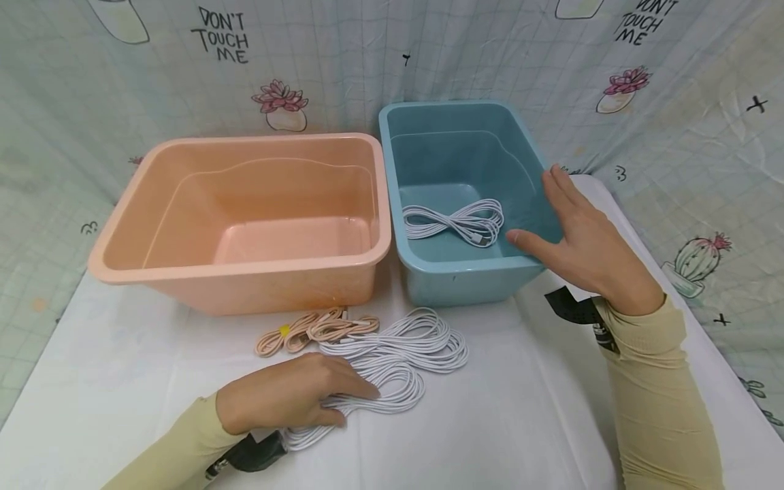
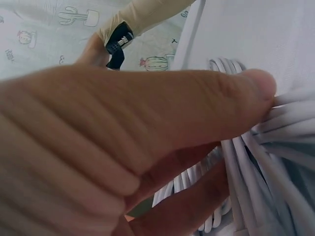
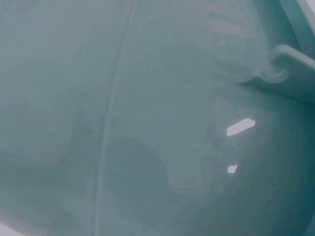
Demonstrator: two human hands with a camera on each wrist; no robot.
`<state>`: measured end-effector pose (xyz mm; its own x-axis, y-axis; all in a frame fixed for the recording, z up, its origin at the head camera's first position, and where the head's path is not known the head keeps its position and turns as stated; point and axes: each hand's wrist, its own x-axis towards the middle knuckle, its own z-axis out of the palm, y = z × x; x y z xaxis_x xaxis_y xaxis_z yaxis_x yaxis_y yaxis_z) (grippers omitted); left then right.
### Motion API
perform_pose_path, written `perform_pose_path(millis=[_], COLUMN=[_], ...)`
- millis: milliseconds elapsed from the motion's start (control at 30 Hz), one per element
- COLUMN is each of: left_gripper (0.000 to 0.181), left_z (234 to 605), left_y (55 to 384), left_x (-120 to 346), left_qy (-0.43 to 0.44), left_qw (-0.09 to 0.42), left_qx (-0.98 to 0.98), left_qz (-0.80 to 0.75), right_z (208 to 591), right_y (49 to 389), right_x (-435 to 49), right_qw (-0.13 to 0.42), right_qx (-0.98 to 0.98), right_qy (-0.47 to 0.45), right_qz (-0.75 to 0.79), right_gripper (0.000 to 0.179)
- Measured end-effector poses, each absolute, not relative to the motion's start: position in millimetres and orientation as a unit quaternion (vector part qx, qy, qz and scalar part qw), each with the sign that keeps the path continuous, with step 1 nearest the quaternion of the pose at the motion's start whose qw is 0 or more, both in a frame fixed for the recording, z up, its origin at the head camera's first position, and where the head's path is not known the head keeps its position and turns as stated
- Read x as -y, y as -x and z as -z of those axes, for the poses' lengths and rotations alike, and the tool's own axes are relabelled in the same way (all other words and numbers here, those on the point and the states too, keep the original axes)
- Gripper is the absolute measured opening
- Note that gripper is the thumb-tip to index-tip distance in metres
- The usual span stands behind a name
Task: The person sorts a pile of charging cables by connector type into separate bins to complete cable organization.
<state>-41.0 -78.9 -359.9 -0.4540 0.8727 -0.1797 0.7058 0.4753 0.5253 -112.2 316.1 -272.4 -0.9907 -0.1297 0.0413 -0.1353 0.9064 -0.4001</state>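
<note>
My left hand [image 1: 297, 391] grips a bundle of white cable [image 1: 388, 388] on the table; in the left wrist view the thumb and fingers pinch the cable strands [image 2: 251, 172]. Just behind it lie another coiled white cable [image 1: 429, 340] and beige cables [image 1: 324, 330], one with a yellow tie. My right hand [image 1: 591, 248] is at the right rim of the blue bin [image 1: 462, 279], thumb over the inside and fingers straight along the outer edge. Inside that bin rests a looped white cable [image 1: 456, 221]. The right wrist view shows only the bin's blue wall [image 3: 162, 123].
A peach bin [image 1: 239, 272] with nothing in it stands left of the blue bin, their rims nearly touching. A white cloth [image 1: 490, 408] covers the table. Behind and at the sides hangs a printed curtain [image 1: 349, 61].
</note>
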Motion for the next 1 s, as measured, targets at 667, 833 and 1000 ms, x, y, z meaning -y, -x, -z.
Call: perform_pose_path(millis=[667, 833, 1000], left_gripper=[0.031, 0.031, 0.032], left_z=[361.8, 361.8, 362.5], left_y=[42.0, 41.6, 41.0], left_x=[78.8, 79.5, 78.2], left_qy=[-0.476, -0.481, -0.484], left_qw=[0.178, 0.165, 0.159], left_qx=[-0.839, -0.840, -0.839], left_qz=[-0.194, -0.190, -0.192], right_z=[272.7, 272.2, 272.5], right_y=[113.0, 113.0, 112.4], right_x=[-315.0, -314.4, -315.9], right_qw=[0.007, 0.005, 0.005], right_qx=[0.976, 0.977, 0.976], right_qy=[-0.060, -0.058, -0.062], right_qz=[-0.208, -0.205, -0.207], right_gripper=[0.097, 0.097, 0.097])
